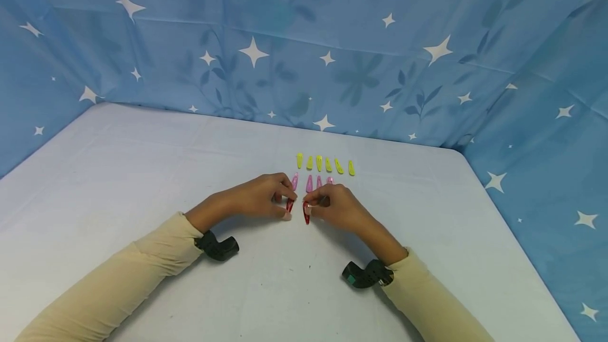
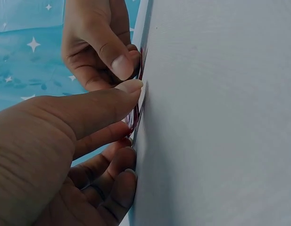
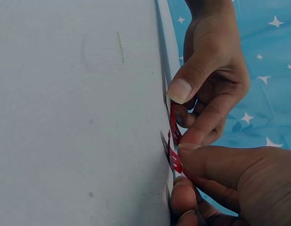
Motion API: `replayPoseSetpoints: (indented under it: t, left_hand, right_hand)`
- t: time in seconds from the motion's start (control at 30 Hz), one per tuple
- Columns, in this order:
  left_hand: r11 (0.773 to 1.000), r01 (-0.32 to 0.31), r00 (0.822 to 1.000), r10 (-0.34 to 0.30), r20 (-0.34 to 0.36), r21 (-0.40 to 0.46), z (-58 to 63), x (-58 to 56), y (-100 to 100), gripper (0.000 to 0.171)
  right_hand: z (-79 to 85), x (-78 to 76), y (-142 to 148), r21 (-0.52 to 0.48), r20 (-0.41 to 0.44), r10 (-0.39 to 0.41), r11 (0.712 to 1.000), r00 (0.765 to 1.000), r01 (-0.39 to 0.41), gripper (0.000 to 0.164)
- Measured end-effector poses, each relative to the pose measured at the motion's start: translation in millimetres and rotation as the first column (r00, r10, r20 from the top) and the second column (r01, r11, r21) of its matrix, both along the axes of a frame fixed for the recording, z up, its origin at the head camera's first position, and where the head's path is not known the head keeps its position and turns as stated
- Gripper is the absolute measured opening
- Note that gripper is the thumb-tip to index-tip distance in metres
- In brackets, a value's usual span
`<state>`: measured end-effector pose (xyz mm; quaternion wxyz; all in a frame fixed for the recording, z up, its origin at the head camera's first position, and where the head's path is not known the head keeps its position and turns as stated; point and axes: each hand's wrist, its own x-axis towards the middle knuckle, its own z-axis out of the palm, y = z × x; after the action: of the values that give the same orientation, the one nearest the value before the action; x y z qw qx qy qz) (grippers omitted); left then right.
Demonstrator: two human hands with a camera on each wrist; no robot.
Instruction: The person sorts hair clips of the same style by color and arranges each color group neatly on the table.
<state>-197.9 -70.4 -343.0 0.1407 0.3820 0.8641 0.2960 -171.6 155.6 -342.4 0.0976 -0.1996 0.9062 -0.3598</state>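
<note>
Two red snap hair clips lie side by side just above the white table, one at each hand. My left hand (image 1: pixel 261 197) pinches the left red hair clip (image 1: pixel 290 205) between thumb and fingers, partly covering it. The right red hair clip (image 1: pixel 306 214) is between the thumb and fingers of my right hand (image 1: pixel 339 207), its narrow end pointing toward me. In the right wrist view, this red hair clip (image 3: pixel 174 160) stands tilted near the tabletop. Behind the hands lie several pink hair clips (image 1: pixel 310 183), some partly hidden by the right hand.
Farther back, several yellow hair clips (image 1: pixel 319 163) form a row on the white table (image 1: pixel 190 289). A blue curtain with white stars (image 1: pixel 285 57) hangs behind the table and along its right side. Black wrist cameras (image 1: pixel 217 247) are strapped over both sleeves.
</note>
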Motion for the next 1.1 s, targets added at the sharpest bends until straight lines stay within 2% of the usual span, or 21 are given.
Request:
replayPoseSetpoints:
  t: [0.37,0.6,0.77,0.93,1.1]
  left_hand:
    - [1.0,0.023,1.0,-0.023,-0.022,0.009,-4.4,-2.8,2,0.038]
    - [0.999,0.027,0.999,-0.025,-0.026,0.047,-3.8,-2.7,2,0.041]
    - [0.997,0.023,0.999,-0.02,-0.036,0.075,-4.2,-3.6,0,0.043]
    - [0.992,-0.027,0.999,0.033,-0.044,0.127,-3.4,-5.4,-3,0.037]
    - [0.982,-0.1,0.991,0.112,-0.069,0.163,1.4,-11.6,-11,0.031]
  right_hand:
    - [4.0,3.8,3,0.016,0.029,0.009,1.0,1.0,-0.009,0.025]
    - [4.6,5.3,4,0.007,0.016,0.006,1.0,1.0,-0.006,0.02]
    - [5.8,5.6,4,-0.017,0.045,-0.013,1.0,0.999,0.014,0.021]
    - [5.9,5.9,7,-0.032,0.082,-0.075,0.996,0.994,0.078,0.023]
    - [7.3,4.2,21,-0.043,0.054,-0.164,0.985,0.985,0.166,0.022]
